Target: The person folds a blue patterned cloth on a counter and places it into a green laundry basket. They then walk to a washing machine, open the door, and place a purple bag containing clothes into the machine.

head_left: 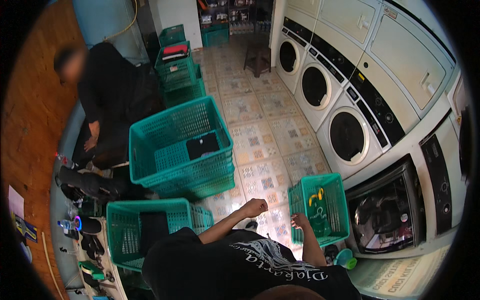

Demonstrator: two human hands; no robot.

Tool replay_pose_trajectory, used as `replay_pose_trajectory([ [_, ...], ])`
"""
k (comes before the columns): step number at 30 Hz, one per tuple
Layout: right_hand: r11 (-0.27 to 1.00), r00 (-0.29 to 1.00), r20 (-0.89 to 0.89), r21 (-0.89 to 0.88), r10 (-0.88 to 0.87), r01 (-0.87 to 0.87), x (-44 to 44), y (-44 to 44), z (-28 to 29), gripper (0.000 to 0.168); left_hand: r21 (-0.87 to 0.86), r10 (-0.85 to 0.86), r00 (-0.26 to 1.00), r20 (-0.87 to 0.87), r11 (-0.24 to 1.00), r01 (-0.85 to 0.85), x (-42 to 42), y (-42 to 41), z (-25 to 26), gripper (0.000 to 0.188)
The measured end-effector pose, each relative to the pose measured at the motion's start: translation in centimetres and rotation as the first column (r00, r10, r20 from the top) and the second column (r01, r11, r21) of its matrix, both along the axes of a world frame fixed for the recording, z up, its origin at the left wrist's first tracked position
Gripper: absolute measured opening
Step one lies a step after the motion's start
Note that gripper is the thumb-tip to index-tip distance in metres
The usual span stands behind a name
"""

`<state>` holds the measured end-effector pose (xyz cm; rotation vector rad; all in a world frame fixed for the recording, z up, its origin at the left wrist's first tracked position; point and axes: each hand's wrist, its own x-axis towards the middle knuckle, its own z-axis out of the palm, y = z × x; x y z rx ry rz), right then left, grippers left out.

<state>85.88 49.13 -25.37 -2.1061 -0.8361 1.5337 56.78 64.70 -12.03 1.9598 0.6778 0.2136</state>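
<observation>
My left hand [257,208] hangs above the tiled floor in front of my black printed shirt [273,258], its fingers curled with nothing visible in them. My right hand [299,221] is beside the left edge of a green plastic basket [339,187]; its fingers are bent but somewhat apart and appear to hold nothing. Whether it touches the rim I cannot tell. In that basket lie a green bag [318,215] and a yellow strap [317,197]. A stack of green baskets [180,172] at centre left has folded dark cloth [202,145] in its top one.
Another green basket [150,204] with dark cloth stands at lower left. A person in black [108,82] sits at upper left beside stacked crates [174,67]. Front-loading machines [315,86] line the right wall. A brown stool [258,58] stands farther back.
</observation>
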Motion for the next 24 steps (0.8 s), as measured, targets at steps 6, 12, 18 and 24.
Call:
replay_pose_trajectory([
  [6,0.979,0.977,-0.089,0.058,-0.192,0.197,3.4,8.6,3.0,0.019,-0.002,0.081,0.982,0.173,0.997,-0.082,6.0,10.4,5.8,0.008],
  [12,0.927,0.993,-0.086,-0.373,-0.08,0.042,13.7,1.6,-7.1,0.014,-0.2,0.159,0.97,0.184,0.972,-0.121,13.4,16.9,6.2,0.013],
  [18,0.932,0.994,-0.105,-0.357,0.021,-0.057,23.1,11.5,-5.8,0.013,-0.293,0.227,0.962,0.149,0.94,-0.176,21.5,25.0,2.9,0.016],
  [24,0.965,0.755,-0.633,-0.261,-0.174,0.004,36.2,32.2,-7.7,0.015,-0.067,0.294,0.941,0.165,0.956,-0.287,27.2,35.3,5.8,0.018],
])
